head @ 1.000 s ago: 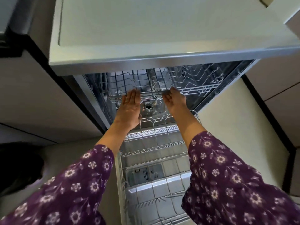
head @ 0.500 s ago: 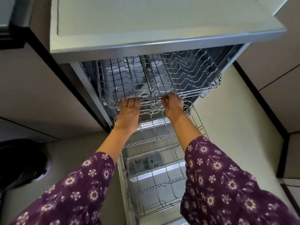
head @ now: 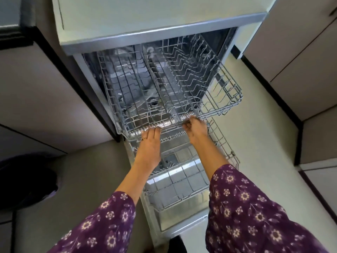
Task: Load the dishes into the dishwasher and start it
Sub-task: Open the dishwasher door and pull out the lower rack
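Observation:
The dishwasher (head: 164, 31) stands open below me, its door (head: 182, 221) folded down flat. The upper wire rack (head: 182, 79) is drawn far out over the lower rack (head: 182, 179); both hold no dishes. My left hand (head: 148, 143), with a ring on one finger, hooks its fingers under the upper rack's front rail at the left. My right hand (head: 197, 128) grips the same front rail further right. No dishes are in sight.
A countertop (head: 145, 13) juts out above the machine. Cabinet fronts (head: 42, 99) flank it on the left and cabinets (head: 300, 57) on the right. A dark round bin (head: 23, 181) sits on the floor at left. Pale floor (head: 259, 128) lies to the right.
Both hands have drawn the upper rack out of the tub towards me; it now covers the back of the lower rack. The camera has tipped down a little.

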{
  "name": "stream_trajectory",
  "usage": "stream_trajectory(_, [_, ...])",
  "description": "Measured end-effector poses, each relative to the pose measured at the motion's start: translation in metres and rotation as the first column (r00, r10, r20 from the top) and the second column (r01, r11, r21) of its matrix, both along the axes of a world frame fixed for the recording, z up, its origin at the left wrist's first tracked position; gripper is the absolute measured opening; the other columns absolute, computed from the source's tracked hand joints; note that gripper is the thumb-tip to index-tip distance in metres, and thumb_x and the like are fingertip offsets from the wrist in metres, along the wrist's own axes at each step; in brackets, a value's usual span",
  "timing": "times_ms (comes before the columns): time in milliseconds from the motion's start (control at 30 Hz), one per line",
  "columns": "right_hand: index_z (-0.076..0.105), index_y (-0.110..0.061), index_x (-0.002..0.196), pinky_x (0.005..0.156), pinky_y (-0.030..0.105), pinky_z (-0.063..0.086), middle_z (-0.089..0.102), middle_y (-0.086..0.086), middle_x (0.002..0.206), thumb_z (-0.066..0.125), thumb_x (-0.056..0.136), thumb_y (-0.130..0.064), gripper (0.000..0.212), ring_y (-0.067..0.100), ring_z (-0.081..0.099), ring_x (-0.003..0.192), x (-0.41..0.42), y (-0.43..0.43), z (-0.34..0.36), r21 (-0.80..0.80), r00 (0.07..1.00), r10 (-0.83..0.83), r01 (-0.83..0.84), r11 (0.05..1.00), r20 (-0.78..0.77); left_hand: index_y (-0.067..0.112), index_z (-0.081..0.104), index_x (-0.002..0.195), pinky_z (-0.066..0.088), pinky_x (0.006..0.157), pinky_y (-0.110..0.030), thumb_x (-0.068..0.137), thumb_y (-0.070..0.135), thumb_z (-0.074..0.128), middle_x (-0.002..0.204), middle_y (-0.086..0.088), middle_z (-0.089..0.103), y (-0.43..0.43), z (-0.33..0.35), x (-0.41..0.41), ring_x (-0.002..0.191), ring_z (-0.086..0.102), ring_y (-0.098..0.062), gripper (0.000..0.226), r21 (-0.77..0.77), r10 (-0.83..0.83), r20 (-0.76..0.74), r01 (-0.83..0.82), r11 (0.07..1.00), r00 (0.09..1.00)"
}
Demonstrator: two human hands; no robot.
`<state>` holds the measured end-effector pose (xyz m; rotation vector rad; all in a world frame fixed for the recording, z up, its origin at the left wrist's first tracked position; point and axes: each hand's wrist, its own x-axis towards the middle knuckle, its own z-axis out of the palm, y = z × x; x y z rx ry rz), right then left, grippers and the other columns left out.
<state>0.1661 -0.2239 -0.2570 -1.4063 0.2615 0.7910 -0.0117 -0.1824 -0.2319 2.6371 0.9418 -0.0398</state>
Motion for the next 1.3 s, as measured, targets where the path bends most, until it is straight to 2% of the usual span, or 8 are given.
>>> stream_trajectory(133, [0.060,-0.003,0.089,0.083,0.038,0.056,0.065,0.012,0.086,0.056,0.091,-0.003,0.004,0.022,0.063,0.079,-0.011,-0.034,-0.001,-0.050,1.000,0.004,-0.004,0.999,0.009,0.006,0.000,0.150,0.006,0.119,-0.034,0.088,0.001,0.054,0.153,-0.010,0.015,-0.030,0.002,-0.013,0.143,0.010,-0.028,0.083,-0.079,-0.004,0.018,0.005,0.997,1.000])
stream_trajectory(300, [0.057,-0.004,0.091,0.082,0.036,0.056,0.062,0.011,0.089,0.054,0.092,-0.005,0.003,0.018,0.062,0.073,-0.025,-0.071,-0.001,-0.062,1.000,-0.015,0.014,0.998,-0.005,0.008,0.005,0.151,0.008,0.119,-0.035,0.088,-0.003,0.048,0.153,-0.009,0.017,-0.066,-0.001,-0.030,0.143,0.010,-0.026,0.077,-0.130,0.014,0.075,-0.004,0.991,0.997])
stream_trajectory(400, [0.057,-0.005,0.091,0.085,0.038,0.056,0.062,0.012,0.093,0.055,0.092,-0.006,0.002,0.019,0.063,0.077,-0.032,-0.089,-0.002,-0.060,0.999,-0.019,0.017,0.998,-0.026,0.006,0.010,0.150,0.010,0.118,-0.033,0.088,-0.006,0.046,0.150,-0.009,0.023,-0.085,-0.003,-0.036,0.141,0.015,-0.024,0.073,-0.141,0.031,0.123,-0.013,0.990,0.992])
stream_trajectory(600, [0.056,-0.004,0.092,0.069,0.028,0.055,0.063,0.013,0.090,0.054,0.093,-0.007,0.003,0.019,0.064,0.076,-0.041,-0.119,-0.001,-0.080,1.000,-0.013,0.012,0.997,-0.018,0.007,0.010,0.150,0.006,0.117,-0.030,0.087,-0.005,0.050,0.151,-0.008,0.021,-0.118,-0.006,-0.046,0.142,0.013,-0.023,0.076,-0.125,0.063,0.152,-0.044,0.991,0.986])
stream_trajectory(800, [0.055,-0.004,0.087,0.068,0.028,0.056,0.062,0.011,0.087,0.054,0.093,-0.006,0.006,0.018,0.062,0.072,-0.049,-0.141,0.002,-0.091,0.999,-0.008,0.005,0.996,-0.035,0.006,0.019,0.148,0.020,0.116,-0.032,0.085,-0.005,0.054,0.148,-0.008,0.028,-0.143,-0.002,-0.052,0.140,0.019,-0.023,0.073,-0.148,0.105,0.160,-0.082,0.986,0.982])
stream_trajectory(1000, [0.055,-0.004,0.090,0.074,0.029,0.055,0.061,0.009,0.084,0.052,0.095,-0.007,0.006,0.017,0.061,0.073,-0.057,-0.167,0.001,-0.073,0.999,0.004,-0.008,0.997,-0.051,0.008,0.016,0.149,0.011,0.117,-0.030,0.089,-0.003,0.051,0.151,-0.007,0.026,-0.168,0.004,-0.060,0.142,0.017,-0.022,0.071,-0.146,0.103,0.140,-0.082,0.986,0.985])
stream_trajectory(1200, [0.056,-0.006,0.085,0.081,0.030,0.054,0.061,0.008,0.082,0.051,0.094,-0.006,0.011,0.016,0.061,0.073,-0.061,-0.182,0.006,-0.104,0.998,0.031,-0.036,0.994,-0.055,0.008,0.015,0.149,0.014,0.116,-0.029,0.088,-0.003,0.051,0.151,-0.007,0.025,-0.188,0.009,-0.065,0.142,0.016,-0.024,0.072,-0.144,0.124,0.134,-0.105,0.984,0.983])
stream_trajectory(1300, [0.055,-0.004,0.090,0.075,0.027,0.055,0.060,0.009,0.085,0.051,0.095,-0.008,0.008,0.015,0.061,0.073,-0.063,-0.181,0.008,-0.122,0.998,0.050,-0.053,0.991,-0.033,0.008,0.013,0.150,0.011,0.117,-0.030,0.088,-0.002,0.050,0.152,-0.007,0.024,-0.188,0.012,-0.064,0.143,0.015,-0.024,0.072,-0.146,0.129,0.113,-0.112,0.983,0.985])
